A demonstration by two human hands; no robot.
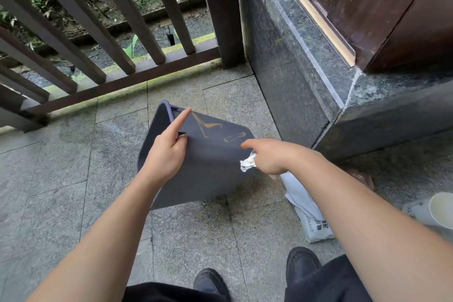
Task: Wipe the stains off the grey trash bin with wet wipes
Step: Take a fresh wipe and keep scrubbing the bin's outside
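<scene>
The grey trash bin lies tipped on the stone floor, one flat side facing up. Orange-brown stains mark that side near its far end, and another stain sits to their right. My left hand rests on the bin's left part with the index finger stretched toward the stains and the other fingers curled. My right hand holds a crumpled white wet wipe in its curled fingers, its index finger pointing left just above the bin's right edge.
A white wet-wipe pack lies on the floor under my right forearm. A white cup stands at the right edge. A wooden railing runs behind the bin, and a dark stone ledge rises to the right. My shoes are below.
</scene>
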